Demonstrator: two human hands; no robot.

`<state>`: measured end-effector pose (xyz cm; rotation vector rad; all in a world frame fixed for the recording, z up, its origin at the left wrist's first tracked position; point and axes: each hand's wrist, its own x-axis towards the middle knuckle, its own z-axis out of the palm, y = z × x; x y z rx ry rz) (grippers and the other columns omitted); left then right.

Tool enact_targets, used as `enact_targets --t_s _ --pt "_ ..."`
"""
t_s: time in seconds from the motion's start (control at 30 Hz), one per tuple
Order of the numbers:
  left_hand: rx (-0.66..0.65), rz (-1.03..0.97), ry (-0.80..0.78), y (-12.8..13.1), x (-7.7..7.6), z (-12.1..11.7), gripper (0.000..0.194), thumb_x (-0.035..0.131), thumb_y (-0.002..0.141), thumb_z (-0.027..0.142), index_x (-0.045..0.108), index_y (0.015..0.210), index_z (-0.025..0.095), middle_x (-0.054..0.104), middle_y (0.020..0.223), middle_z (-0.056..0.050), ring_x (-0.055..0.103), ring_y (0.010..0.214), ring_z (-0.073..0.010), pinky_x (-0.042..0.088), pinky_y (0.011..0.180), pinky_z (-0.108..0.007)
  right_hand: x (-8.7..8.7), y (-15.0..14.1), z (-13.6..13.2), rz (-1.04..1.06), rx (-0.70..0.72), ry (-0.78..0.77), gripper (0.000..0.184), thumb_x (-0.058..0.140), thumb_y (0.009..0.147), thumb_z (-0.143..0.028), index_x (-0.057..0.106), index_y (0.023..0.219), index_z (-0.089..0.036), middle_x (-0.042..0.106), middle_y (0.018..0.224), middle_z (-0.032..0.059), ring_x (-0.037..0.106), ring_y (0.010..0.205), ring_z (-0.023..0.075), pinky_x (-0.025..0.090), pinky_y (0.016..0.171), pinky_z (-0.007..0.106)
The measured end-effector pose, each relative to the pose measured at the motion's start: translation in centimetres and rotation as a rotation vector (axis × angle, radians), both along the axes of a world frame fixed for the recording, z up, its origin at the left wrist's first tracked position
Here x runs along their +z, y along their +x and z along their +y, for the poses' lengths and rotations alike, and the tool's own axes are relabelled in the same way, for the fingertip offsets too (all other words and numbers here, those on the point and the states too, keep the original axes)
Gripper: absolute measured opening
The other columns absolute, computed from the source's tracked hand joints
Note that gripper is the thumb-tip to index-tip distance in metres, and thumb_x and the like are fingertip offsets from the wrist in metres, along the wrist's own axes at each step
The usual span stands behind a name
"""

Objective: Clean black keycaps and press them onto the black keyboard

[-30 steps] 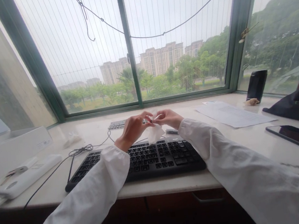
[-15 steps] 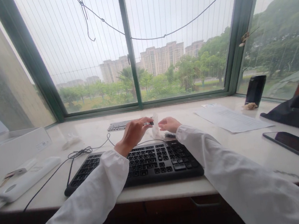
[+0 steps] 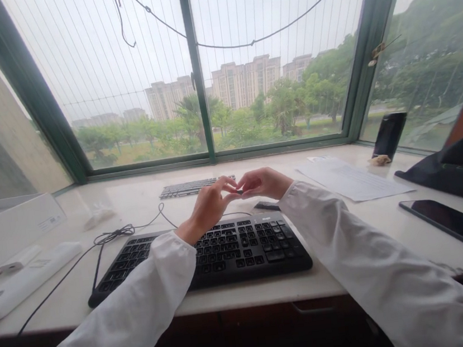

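Note:
A black keyboard (image 3: 252, 269) lies across the front of the table. Many of its keys show bare sockets with no caps, while caps sit on part of the number pad at the right. Above its back edge my left hand (image 3: 207, 203) and my right hand (image 3: 264, 183) meet, fingertips together. Between them is a small black keycap (image 3: 240, 191), pinched from both sides and mostly covered by the fingers. Behind my left hand, rows of small grey and dark pieces (image 3: 183, 189) are laid out. A slim dark object (image 3: 266, 206) lies below my right hand; its kind is unclear.
A black cable (image 3: 116, 232) runs in loops at the left, near a white power strip (image 3: 29, 283) and a white box (image 3: 13, 220). To the right are paper sheets (image 3: 350, 178), a phone (image 3: 453, 228), a dark cylinder (image 3: 389, 137) and a black bag (image 3: 459, 168).
My right hand has moved to meet the left, and both now pinch the keycap. The whitish translucent thing between the hands is no longer visible. The view has shifted slightly.

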<state>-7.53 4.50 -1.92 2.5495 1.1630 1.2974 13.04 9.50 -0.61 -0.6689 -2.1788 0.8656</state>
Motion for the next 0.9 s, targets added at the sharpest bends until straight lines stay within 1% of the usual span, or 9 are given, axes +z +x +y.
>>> enact_targets --t_s 0.17,0.23,0.3,0.37,0.43,0.57,0.7,0.83,0.9 --pt "-0.075 -0.160 -0.126 0.1 -0.3 0.5 0.023 0.069 0.084 0.034 0.061 0.100 0.020 0.073 0.096 -0.004 0.071 0.088 -0.0179 0.054 0.074 -0.028 0.6 0.3 -0.3 0.008 0.009 -0.005 0.036 0.080 0.064 -0.045 0.074 0.084 -0.016 0.068 0.063 0.0005 0.059 0.057 0.0115 0.049 0.058 0.027" --pt "-0.101 -0.189 -0.156 0.2 -0.4 0.7 0.023 0.069 0.084 0.035 0.062 0.099 0.020 0.073 0.097 -0.004 0.071 0.088 -0.0178 0.054 0.073 -0.027 0.8 0.4 -0.4 0.016 0.024 -0.040 0.036 0.081 0.063 -0.044 0.073 0.083 -0.015 0.067 0.061 0.0003 0.058 0.055 0.0109 0.049 0.056 0.026" --pt "-0.108 -0.175 -0.158 0.2 -0.3 0.6 0.022 0.067 0.085 0.036 0.063 0.100 0.020 0.073 0.095 -0.004 0.071 0.087 -0.0174 0.053 0.072 -0.027 0.9 0.6 -0.4 0.014 0.041 -0.090 0.037 0.082 0.062 -0.043 0.072 0.084 -0.014 0.070 0.066 0.0017 0.060 0.058 0.0115 0.051 0.059 0.027" --pt "-0.063 -0.112 -0.106 0.1 -0.1 0.4 0.021 0.064 0.088 0.036 0.065 0.102 0.020 0.074 0.092 -0.004 0.070 0.083 -0.0169 0.052 0.071 -0.027 1.0 0.9 -0.5 0.000 0.047 -0.139 0.040 0.082 0.062 -0.042 0.071 0.088 -0.013 0.072 0.074 0.0038 0.064 0.065 0.0132 0.053 0.064 0.029" --pt "0.023 -0.002 -0.008 -0.1 0.1 0.2 0.019 0.061 0.091 0.034 0.066 0.103 0.021 0.074 0.089 -0.003 0.070 0.078 -0.0165 0.051 0.069 -0.027 1.1 1.2 -0.4 -0.028 0.037 -0.169 0.043 0.082 0.062 -0.043 0.070 0.092 -0.013 0.073 0.078 0.0056 0.066 0.069 0.0146 0.054 0.067 0.031" --pt "0.149 0.238 0.136 -0.6 0.3 0.0 0.018 0.058 0.092 0.032 0.067 0.102 0.019 0.074 0.083 -0.004 0.068 0.070 -0.0168 0.047 0.063 -0.026 1.2 1.7 -0.3 -0.103 -0.004 -0.190 0.045 0.081 0.062 -0.044 0.069 0.090 -0.011 0.073 0.074 0.0063 0.065 0.064 0.0140 0.054 0.067 0.032" --pt "0.237 0.356 0.177 -1.4 0.5 0.2 0.018 0.056 0.093 0.030 0.070 0.095 0.020 0.074 0.082 -0.005 0.068 0.073 -0.0198 0.047 0.065 -0.028 0.6 2.0 -1.3 -0.109 -0.039 -0.217 0.046 0.080 0.062 -0.046 0.068 0.090 -0.012 0.074 0.077 0.0068 0.064 0.065 0.0135 0.053 0.067 0.032" --pt "0.276 0.406 0.160 -2.1 0.6 0.5 0.020 0.055 0.093 0.029 0.072 0.095 0.019 0.073 0.079 -0.006 0.068 0.072 -0.0209 0.046 0.064 -0.029 -0.8 3.1 -4.0 -0.165 -0.092 -0.265 0.051 0.078 0.063 -0.052 0.069 0.094 -0.013 0.073 0.081 0.0072 0.064 0.069 0.0152 0.052 0.067 0.032" --pt "0.287 0.418 0.153 -2.2 0.5 0.6 0.022 0.055 0.093 0.030 0.073 0.096 0.018 0.073 0.076 -0.007 0.067 0.070 -0.0208 0.045 0.064 -0.030 -1.5 4.0 -5.3 -0.205 -0.120 -0.262 0.052 0.078 0.062 -0.054 0.071 0.094 -0.013 0.073 0.082 0.0070 0.064 0.073 0.0165 0.052 0.070 0.033"
